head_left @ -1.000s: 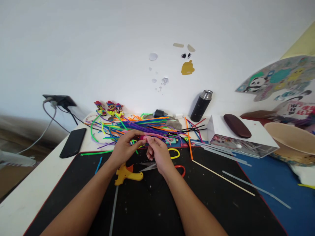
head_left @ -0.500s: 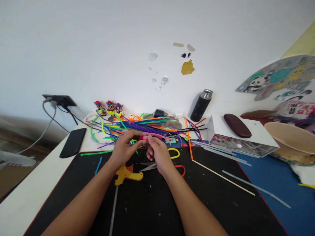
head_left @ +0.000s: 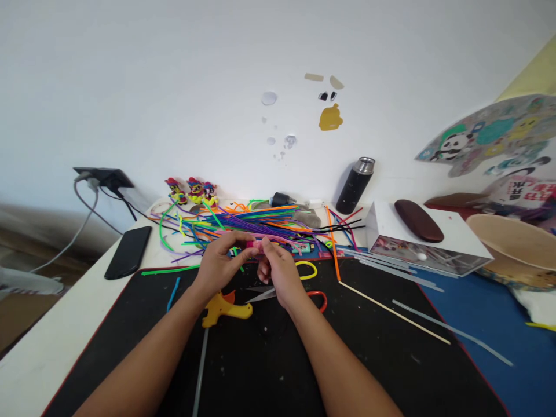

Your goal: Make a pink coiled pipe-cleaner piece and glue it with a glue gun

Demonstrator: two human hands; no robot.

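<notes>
Between my fingertips is a small pink piece (head_left: 255, 245), which looks like wound pipe cleaner; my fingers cover much of it. My left hand (head_left: 222, 259) pinches its left side with thumb and index finger. At its right end, my right hand (head_left: 280, 268) is closed on it, other fingers curled underneath. Below the hands lie scissors (head_left: 264, 295) with a yellow and a red handle loop, partly hidden by my right hand. A yellow glue gun (head_left: 230, 310) rests below my left wrist, a clear glue stick (head_left: 201, 365) running from it. Just behind is a pile of coloured pipe cleaners (head_left: 252, 223).
Three small figures (head_left: 195, 190) stand by the wall, left of a black flask (head_left: 356, 185). A phone (head_left: 128, 252) lies at left. To the right are a white box (head_left: 452, 246) bearing a dark case (head_left: 419, 220), a wooden stick (head_left: 395, 313) and several clear glue sticks (head_left: 452, 332).
My fingers shift very slightly around the pink piece, and a little more of it shows. The view tilts a touch; everything on the table stays put.
</notes>
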